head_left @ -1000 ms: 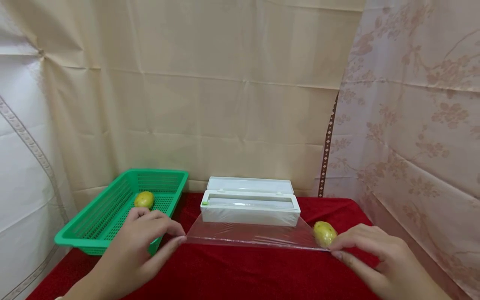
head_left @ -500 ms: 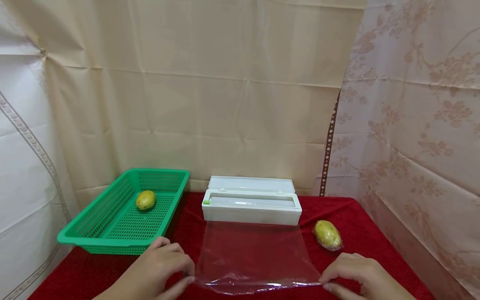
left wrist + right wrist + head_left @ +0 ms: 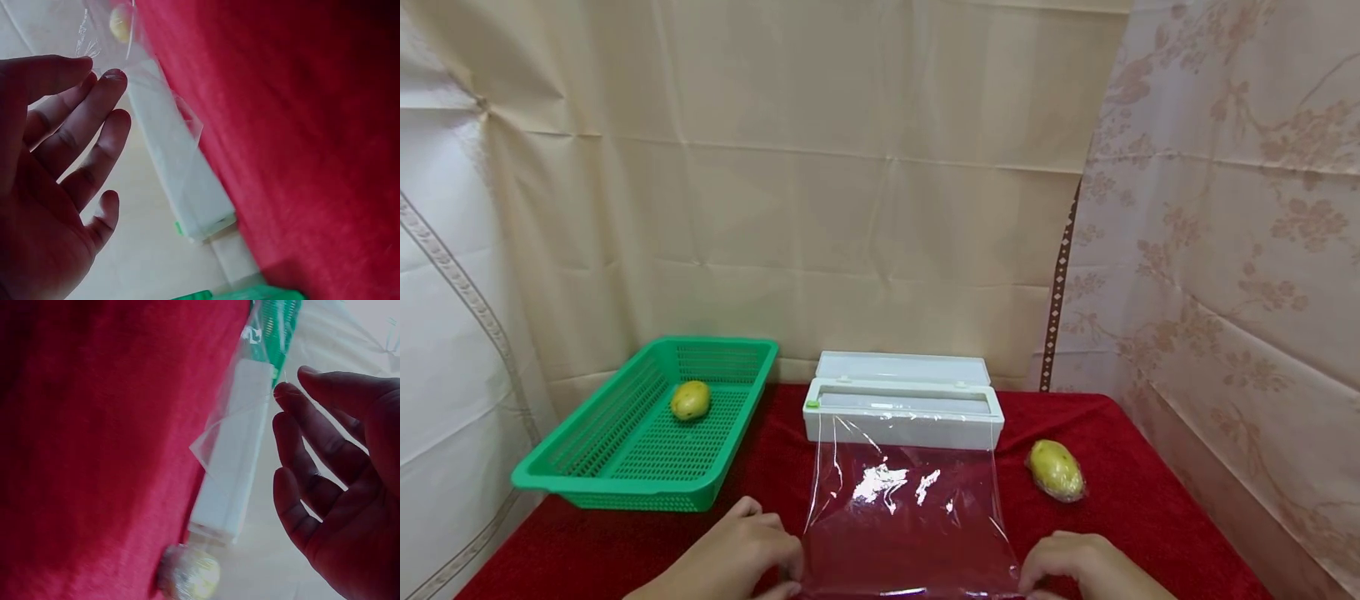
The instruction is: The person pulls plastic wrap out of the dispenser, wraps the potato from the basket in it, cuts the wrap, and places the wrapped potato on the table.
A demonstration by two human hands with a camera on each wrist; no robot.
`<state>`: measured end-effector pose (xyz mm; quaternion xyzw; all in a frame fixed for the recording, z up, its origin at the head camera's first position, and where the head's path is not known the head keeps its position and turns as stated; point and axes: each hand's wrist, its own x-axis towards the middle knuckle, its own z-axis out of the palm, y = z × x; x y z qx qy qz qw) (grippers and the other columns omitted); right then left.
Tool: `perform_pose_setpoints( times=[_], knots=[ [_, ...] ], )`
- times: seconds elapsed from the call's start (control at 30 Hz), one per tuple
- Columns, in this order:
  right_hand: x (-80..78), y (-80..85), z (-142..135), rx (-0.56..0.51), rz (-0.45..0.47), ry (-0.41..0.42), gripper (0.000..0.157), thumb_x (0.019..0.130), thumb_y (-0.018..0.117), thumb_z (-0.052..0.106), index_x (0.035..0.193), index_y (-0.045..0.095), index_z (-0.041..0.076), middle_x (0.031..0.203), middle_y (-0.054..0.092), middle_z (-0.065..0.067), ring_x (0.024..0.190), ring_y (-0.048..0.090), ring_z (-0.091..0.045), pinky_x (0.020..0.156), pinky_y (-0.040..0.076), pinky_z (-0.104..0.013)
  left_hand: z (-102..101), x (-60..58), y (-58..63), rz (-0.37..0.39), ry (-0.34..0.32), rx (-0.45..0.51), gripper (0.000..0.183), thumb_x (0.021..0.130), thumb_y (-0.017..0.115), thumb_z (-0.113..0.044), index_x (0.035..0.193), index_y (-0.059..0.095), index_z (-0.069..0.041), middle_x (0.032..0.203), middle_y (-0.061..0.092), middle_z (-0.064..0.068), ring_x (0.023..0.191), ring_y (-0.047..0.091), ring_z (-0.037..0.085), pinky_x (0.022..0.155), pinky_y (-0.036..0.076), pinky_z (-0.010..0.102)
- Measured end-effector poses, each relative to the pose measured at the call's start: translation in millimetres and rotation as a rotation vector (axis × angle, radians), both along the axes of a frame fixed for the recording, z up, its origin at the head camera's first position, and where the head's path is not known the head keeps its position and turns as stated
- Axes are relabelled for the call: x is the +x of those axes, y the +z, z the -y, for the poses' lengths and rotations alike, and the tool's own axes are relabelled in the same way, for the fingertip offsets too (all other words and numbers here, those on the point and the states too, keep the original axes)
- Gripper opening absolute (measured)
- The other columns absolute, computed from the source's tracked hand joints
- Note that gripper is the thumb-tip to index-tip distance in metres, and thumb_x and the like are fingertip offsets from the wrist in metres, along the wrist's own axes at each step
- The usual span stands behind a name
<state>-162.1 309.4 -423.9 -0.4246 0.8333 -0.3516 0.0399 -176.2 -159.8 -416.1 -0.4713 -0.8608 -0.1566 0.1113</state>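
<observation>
My left hand (image 3: 737, 554) pinches the near left corner of a sheet of clear cling film (image 3: 917, 525). At the near right corner, the thumb and finger of my right hand (image 3: 1086, 567) grip the same sheet. The film stretches back, shiny and wrinkled, to a white cling film dispenser (image 3: 902, 431) whose lid is tipped back. Its near edge lies at the bottom of the head view. In the left wrist view the film (image 3: 165, 94) passes in front of the dispenser. A film-wrapped yellow potato (image 3: 1056, 471) lies right of the sheet.
On the left stands a green plastic basket (image 3: 617, 483) with another yellow potato (image 3: 691, 401) inside. A red cloth (image 3: 1157, 517) covers the table. Beige curtains (image 3: 880, 208) hang behind, and a floral curtain (image 3: 1247, 333) closes off the right side.
Both hands have moved toward the body and slightly inward, drawing a longer length of film out of the dispenser. The basket, dispenser and potatoes have stayed in place.
</observation>
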Motion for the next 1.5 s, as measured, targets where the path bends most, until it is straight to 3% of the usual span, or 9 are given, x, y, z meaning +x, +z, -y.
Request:
perform_pose_setpoints(
  times=[0.1,0.3,0.77,0.93,1.07,1.17,1.33,1.4,1.5],
  knots=[
    [-4.4,-6.0,3,0.005,0.094,0.028,0.013,0.097,0.072,0.023,0.106,0.072,0.033,0.105,0.071,0.015,0.094,0.064,-0.001,0.076,0.056,-0.022,-1,-3.3,-6.9,0.068,0.002,-0.022,0.013,0.088,0.080,-0.035,0.087,0.069,-0.041,0.081,0.057,-0.037,0.081,0.051,-0.013,0.074,0.029,0.018],
    [-10.2,-14.9,7,0.049,0.289,-0.013,0.007,0.094,0.076,0.030,0.100,0.076,0.031,0.104,0.068,0.014,0.095,0.062,-0.001,0.077,0.056,-0.020,-1,-10.2,-17.7,0.145,0.019,-0.131,0.006,0.089,0.077,-0.046,0.087,0.072,-0.043,0.082,0.060,-0.036,0.081,0.049,-0.014,0.071,0.029,0.020],
    [-19.7,-25.8,8,0.116,0.356,-0.025,0.004,0.094,0.076,0.028,0.098,0.077,0.029,0.105,0.062,0.017,0.093,0.057,0.002,0.077,0.054,-0.019,1,-14.8,-21.2,0.294,0.082,-0.229,0.009,0.086,0.078,-0.049,0.088,0.073,-0.043,0.095,0.063,-0.030,0.083,0.050,-0.010,0.071,0.034,0.021],
    [-21.0,-26.8,6,0.154,0.290,-0.005,0.007,0.095,0.074,0.031,0.102,0.077,0.032,0.111,0.060,0.017,0.097,0.054,0.005,0.079,0.054,-0.019,3,-16.6,-19.9,0.387,0.113,-0.220,0.010,0.086,0.079,-0.049,0.092,0.075,-0.043,0.097,0.062,-0.029,0.081,0.049,-0.010,0.070,0.037,0.021],
    [-20.4,-26.5,8,0.165,0.199,0.012,0.007,0.097,0.072,0.034,0.103,0.075,0.034,0.112,0.060,0.017,0.097,0.054,0.005,0.078,0.053,-0.020,4,-16.9,-19.3,0.404,0.093,-0.203,0.012,0.088,0.076,-0.052,0.095,0.076,-0.042,0.095,0.062,-0.031,0.079,0.050,-0.010,0.069,0.038,0.020],
    [-21.0,-21.0,12,0.168,0.218,-0.057,0.005,0.095,0.074,0.033,0.100,0.075,0.034,0.110,0.059,0.015,0.095,0.055,0.002,0.077,0.053,-0.020,3,-17.2,-18.4,0.397,0.066,-0.168,0.013,0.089,0.074,-0.053,0.096,0.076,-0.042,0.095,0.064,-0.031,0.078,0.053,-0.010,0.069,0.038,0.019],
    [-26.2,-10.7,21,0.198,0.302,-0.261,0.010,0.088,0.081,0.031,0.095,0.074,0.031,0.105,0.060,0.010,0.088,0.058,-0.006,0.074,0.055,-0.021,1,-19.4,-14.7,0.407,0.047,-0.135,0.014,0.092,0.071,-0.052,0.098,0.076,-0.041,0.098,0.066,-0.031,0.079,0.055,-0.010,0.068,0.040,0.019],
    [-29.9,-8.7,25,0.193,0.285,-0.318,0.012,0.087,0.083,0.031,0.094,0.073,0.029,0.102,0.060,0.008,0.084,0.058,-0.007,0.072,0.054,-0.021,0,-20.3,-11.0,0.387,0.057,-0.148,0.013,0.091,0.072,-0.051,0.099,0.076,-0.041,0.101,0.066,-0.030,0.081,0.055,-0.010,0.069,0.041,0.020],
    [-36.9,-9.3,30,0.156,0.151,-0.349,0.014,0.086,0.084,0.029,0.093,0.073,0.026,0.096,0.060,0.006,0.078,0.057,-0.003,0.068,0.052,-0.021,-2,-21.1,-3.2,0.321,0.070,-0.160,0.013,0.091,0.074,-0.048,0.100,0.076,-0.040,0.104,0.065,-0.028,0.083,0.054,-0.009,0.071,0.045,0.020]
  ],
)
